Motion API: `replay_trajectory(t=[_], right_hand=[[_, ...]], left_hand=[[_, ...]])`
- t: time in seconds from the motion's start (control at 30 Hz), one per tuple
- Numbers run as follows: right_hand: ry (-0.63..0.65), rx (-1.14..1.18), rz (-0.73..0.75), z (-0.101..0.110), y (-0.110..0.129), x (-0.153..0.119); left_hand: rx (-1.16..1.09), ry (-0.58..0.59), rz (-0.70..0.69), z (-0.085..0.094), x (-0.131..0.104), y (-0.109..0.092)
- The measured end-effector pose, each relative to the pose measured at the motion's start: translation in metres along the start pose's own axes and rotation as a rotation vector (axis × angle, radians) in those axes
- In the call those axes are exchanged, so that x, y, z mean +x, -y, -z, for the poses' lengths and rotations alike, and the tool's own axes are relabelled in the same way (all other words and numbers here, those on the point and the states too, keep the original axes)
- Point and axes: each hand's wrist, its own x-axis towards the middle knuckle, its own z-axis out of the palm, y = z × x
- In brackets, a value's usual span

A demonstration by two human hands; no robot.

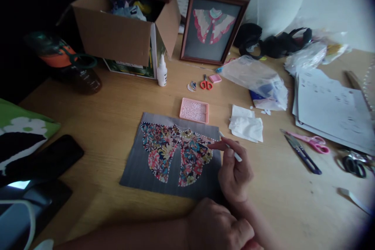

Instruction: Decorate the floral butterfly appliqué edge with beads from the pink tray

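Note:
A grey sheet [175,164] lies on the table, bearing a floral cape-shaped cutout [193,156] edged with small white beads. Over the sheet's right edge, my right hand [236,170] holds a slim white pen-like tool [238,158] between its fingers, one finger reaching to the cutout's right wing. My left hand [215,224] rests in front of the sheet, below my right wrist, with its fingers curled; whether anything is in it is hidden. Behind the sheet sits a pink tray [194,110] with tiny white beads.
Behind stand a glue bottle [162,72], an open cardboard box [114,39] and a framed cape picture [213,27]. Red scissors [206,84] lie near the tray. To the right are tissue [246,125], pink scissors [315,142], snips [303,155] and papers [334,105]. A phone [63,154] is left.

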Motion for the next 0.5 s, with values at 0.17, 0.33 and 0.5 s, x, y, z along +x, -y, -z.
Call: replay_trajectory(t=[0.17,0.33,0.5], right_hand=[[0.007,-0.007,-0.009,0.001,0.001,0.001],[0.000,0.007,-0.045,0.000,0.001,0.001],[0.012,-0.005,-0.031,0.000,0.000,0.001]], left_hand=[[0.006,0.095,0.023,-0.001,-0.007,0.000],[0.003,0.242,0.025,-0.005,-0.013,0.003],[0.002,0.340,0.026,-0.006,-0.013,0.003]])
